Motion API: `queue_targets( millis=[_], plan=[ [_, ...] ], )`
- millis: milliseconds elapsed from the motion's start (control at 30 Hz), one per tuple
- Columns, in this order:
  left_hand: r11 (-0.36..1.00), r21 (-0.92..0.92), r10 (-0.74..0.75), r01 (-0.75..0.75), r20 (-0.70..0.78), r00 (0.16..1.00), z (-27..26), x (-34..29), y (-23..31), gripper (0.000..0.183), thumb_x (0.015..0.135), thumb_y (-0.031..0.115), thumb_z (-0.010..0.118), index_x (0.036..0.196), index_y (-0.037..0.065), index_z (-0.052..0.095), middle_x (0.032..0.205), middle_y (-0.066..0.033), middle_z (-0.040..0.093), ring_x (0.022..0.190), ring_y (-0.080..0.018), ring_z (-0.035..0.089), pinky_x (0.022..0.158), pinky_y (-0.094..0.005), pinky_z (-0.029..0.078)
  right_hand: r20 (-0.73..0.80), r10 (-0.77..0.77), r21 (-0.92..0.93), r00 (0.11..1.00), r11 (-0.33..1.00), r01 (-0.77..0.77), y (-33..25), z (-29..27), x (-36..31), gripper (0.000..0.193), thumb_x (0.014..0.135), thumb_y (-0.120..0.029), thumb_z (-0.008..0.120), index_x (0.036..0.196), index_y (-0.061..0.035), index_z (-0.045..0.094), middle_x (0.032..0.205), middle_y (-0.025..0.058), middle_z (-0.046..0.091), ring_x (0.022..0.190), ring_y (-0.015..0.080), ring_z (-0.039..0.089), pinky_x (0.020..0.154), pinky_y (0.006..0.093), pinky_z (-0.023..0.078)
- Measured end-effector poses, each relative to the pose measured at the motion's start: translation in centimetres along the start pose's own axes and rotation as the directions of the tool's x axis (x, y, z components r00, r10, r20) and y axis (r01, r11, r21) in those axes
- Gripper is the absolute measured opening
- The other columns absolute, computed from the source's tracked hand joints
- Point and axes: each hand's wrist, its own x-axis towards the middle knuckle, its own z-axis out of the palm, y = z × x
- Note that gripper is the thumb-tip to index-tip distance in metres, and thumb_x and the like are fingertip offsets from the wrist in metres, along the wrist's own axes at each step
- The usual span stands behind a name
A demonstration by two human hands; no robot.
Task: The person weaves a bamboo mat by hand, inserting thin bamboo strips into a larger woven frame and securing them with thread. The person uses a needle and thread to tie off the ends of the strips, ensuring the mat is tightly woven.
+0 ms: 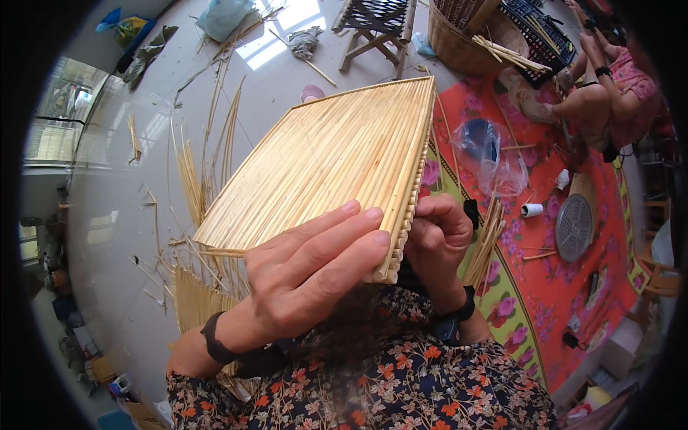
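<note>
Over my lap, tilted, with most of its length going forward and left of my grip: the mat (315, 158), pale sticks laid side by side. Left hand (304, 269) is on the near part, close to the right corner. Fingers extended, nearly side by side, laid flat over the top face, tips pointing toward the right edge. Left thumb hidden, so can't tell if it pinches from below. Right hand (441, 233) is just beyond that right edge, next to the bumpy row there. Fingers curled in, thumb and index pressed together; can't tell if anything thin is between them, or if they touch the mat. Far edge of the mat is well apart from both my hands.

Around it: stick bundle (486, 240) just right of my right hand, by the red cloth (534, 315). On the cloth, white spool (532, 210), grey disc (575, 228), clear bag (505, 172). Loose sticks (188, 183) left of the mat, on the tiles (122, 265). Stool (376, 21) and basket (453, 46) beyond the far edge; co-worker (631, 100) upper right.
</note>
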Motion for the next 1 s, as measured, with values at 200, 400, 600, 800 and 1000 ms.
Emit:
queue_targets(
  millis=[200,400,600,800,1000],
  plan=[
    [0.999,-0.011,-0.043,0.043,0.004,0.999,-0.3,0.8,-0.2,0.034,0.087,0.004,0.08,0.121,0.001,0.077,0.119,-0.0185,0.079,0.106,-0.0346,0.08,0.09,-0.0402,0.067,-0.013,0.136,0.027,0.991,0.99,-0.136,-1.1,0.5,1.4,0.014,0.098,0.01,0.061,0.107,0.0003,0.067,0.082,0.0088,0.072,0.064,0.0134,0.068,0.056,0.0263,0.054],
    [0.998,-0.051,-0.043,0.044,0.015,0.999,-0.7,1.5,0.1,0.032,0.088,0.002,0.078,0.12,0.0,0.076,0.119,-0.0189,0.079,0.106,-0.0345,0.08,0.091,-0.0413,0.067,-0.026,0.053,-0.013,0.998,0.999,-0.053,-0.9,0.6,1.4,0.013,0.097,0.01,0.062,0.103,-0.0004,0.065,0.078,0.0066,0.069,0.06,0.0104,0.064,0.054,0.0242,0.049],
    [0.997,-0.061,-0.042,0.043,0.005,0.999,-0.3,0.8,-0.1,0.03,0.089,0.003,0.079,0.118,0.0,0.076,0.118,-0.0179,0.08,0.107,-0.0342,0.08,0.089,-0.0403,0.068,-0.032,0.085,-0.076,0.996,0.993,-0.087,-1.6,0.8,1.3,0.01,0.099,0.008,0.062,0.104,-0.0009,0.065,0.081,0.0041,0.069,0.063,0.0083,0.063,0.057,0.0234,0.049],
    [0.998,-0.05,-0.036,0.036,0.002,0.999,0.0,0.3,0.1,0.029,0.089,0.006,0.081,0.118,0.001,0.077,0.118,-0.0171,0.08,0.109,-0.0342,0.079,0.09,-0.0402,0.067,0.067,-0.094,-0.442,0.993,0.89,0.114,-2.2,0.5,1.1,0.006,0.102,0.002,0.067,0.108,0.0001,0.065,0.086,0.0053,0.072,0.073,0.011,0.07,0.065,0.026,0.056],
    [0.998,-0.047,-0.041,0.042,0.013,0.999,0.3,0.1,0.1,0.03,0.088,0.006,0.081,0.118,0.001,0.077,0.118,-0.017,0.08,0.109,-0.0339,0.079,0.092,-0.041,0.067,0.155,-0.164,-0.64,0.974,0.734,0.226,-2.5,0.2,0.7,0.01,0.103,0.0,0.069,0.11,-0.0012,0.063,0.088,0.0062,0.072,0.078,0.0131,0.073,0.069,0.0277,0.059]
  ],
)
